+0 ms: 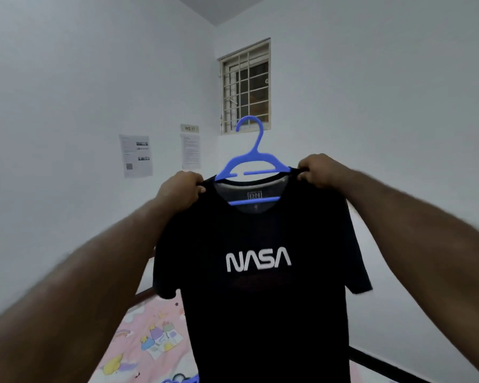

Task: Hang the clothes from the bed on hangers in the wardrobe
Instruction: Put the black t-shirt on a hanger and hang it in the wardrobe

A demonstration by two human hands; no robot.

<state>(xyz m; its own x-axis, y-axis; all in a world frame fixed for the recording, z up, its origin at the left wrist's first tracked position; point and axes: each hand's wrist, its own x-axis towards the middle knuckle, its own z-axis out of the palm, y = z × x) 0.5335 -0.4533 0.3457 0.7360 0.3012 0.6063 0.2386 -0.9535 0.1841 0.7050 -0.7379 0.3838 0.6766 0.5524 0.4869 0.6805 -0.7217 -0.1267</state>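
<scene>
Two bare arms reach up. The left hand (179,190) pinches one shoulder of the black NASA shirt (260,305). The right hand (320,170) pinches the other shoulder. The hands are at 9 and 3 o'clock from the collar. The shirt sits on a blue hanger (253,157), with its hook at 12 o'clock. At 7 o'clock lies the bed (150,324), with a pink cartoon sheet. Farther back, two papers (136,156) are on the white wall (67,106) at 10 o'clock. A barred window (245,87) sits high at 12 o'clock.
</scene>
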